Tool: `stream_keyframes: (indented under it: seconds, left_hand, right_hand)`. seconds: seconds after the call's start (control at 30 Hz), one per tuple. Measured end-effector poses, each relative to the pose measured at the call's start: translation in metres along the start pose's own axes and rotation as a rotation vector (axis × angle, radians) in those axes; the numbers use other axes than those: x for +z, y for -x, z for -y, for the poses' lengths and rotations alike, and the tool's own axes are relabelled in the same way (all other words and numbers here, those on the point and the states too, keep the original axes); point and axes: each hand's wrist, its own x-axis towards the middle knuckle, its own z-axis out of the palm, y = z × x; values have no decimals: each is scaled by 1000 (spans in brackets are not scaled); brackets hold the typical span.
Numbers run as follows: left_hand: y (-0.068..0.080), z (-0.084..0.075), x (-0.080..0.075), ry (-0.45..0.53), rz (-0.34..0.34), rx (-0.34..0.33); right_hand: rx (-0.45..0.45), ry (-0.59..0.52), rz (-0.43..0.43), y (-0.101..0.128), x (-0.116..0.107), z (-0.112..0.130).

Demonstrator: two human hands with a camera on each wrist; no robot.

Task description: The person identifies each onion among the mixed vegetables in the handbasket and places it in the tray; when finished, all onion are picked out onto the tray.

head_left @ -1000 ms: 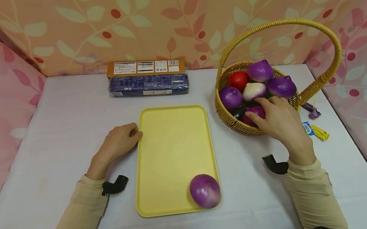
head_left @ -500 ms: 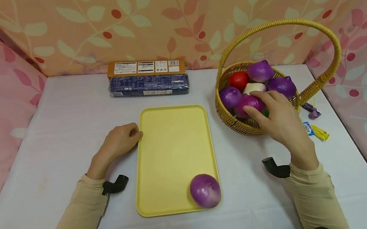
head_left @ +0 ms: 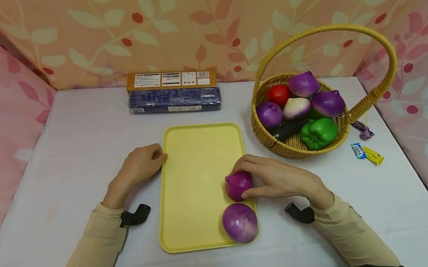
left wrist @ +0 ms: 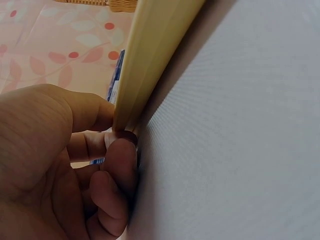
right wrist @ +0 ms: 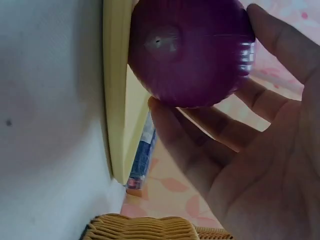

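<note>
In the head view my right hand grips a magenta onion at the right side of the yellow tray. The right wrist view shows the fingers curved around that onion, which is at the tray's rim. Just below it on the tray sits a larger pale-purple round vegetable, perhaps a turnip. My left hand pinches the tray's left rim between thumb and curled fingers, as the left wrist view shows up close.
Back right stands a wicker basket with a tall handle. It holds a green bell pepper, a tomato, an eggplant and several purple-and-white vegetables. Wrapped candies lie beside it. Two packages lie at the back.
My right hand has lifted the magenta onion out of the basket and brought it left and nearer to the tray. The green pepper now shows fully. The left hand stays at the rim.
</note>
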Motion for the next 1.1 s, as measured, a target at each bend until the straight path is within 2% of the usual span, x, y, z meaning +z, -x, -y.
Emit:
stream_keyframes:
  seconds: [0.33, 0.53, 0.87, 0.93, 1.0, 1.03, 1.1]
  left_hand:
    - [0, -1, -1, -15, -4, 1]
    - [0, 1, 0, -18, -5, 5]
    - [2, 0, 0, -7, 1, 0]
    - [2, -1, -1, -8, 0, -1]
    - [1, -1, -1, -10, -1, 2]
    - [1, -1, -1, -10, 1, 4]
    - [0, -1, 0, -7, 6, 10]
  right_hand:
    - [-93, 15, 102, 3, 3, -2]
    - [-150, 49, 84, 2, 5, 0]
    - [-162, 86, 85, 6, 1, 0]
    - [-135, 81, 71, 9, -5, -1]
    - [-92, 84, 21, 14, -14, -4]
    - [-66, 87, -28, 16, -19, -7]
    - [1, 110, -178, 20, -30, -13]
